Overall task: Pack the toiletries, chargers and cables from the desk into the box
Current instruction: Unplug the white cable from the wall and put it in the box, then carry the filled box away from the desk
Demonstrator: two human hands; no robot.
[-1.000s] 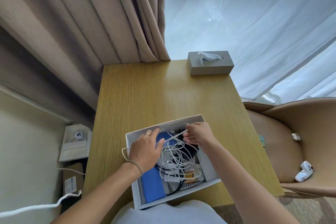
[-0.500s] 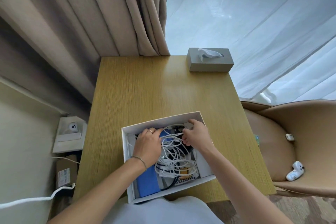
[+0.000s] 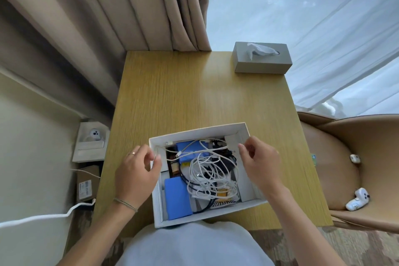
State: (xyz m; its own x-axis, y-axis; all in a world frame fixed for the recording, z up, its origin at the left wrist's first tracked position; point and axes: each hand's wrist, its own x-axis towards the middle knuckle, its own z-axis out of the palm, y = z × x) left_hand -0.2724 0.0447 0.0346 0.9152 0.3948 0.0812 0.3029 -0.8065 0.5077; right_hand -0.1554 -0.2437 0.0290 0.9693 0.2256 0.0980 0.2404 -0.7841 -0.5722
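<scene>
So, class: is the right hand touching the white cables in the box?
Apart. The head view shows the right hand hovering at the box's right side, fingers loosely curled, with bare box interior visible between its fingertips and the white cables.

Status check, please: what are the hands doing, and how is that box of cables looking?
Left hand and right hand open, fingers loosely curled, holding nothing, either side of the box. White cables piled inside. On the desk, only a tissue box besides.

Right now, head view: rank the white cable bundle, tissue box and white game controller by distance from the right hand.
From the right hand:
1. White cable bundle, in the box just left of it.
2. White game controller, on the chair to the right.
3. Tissue box, at the desk's far right corner.
</scene>
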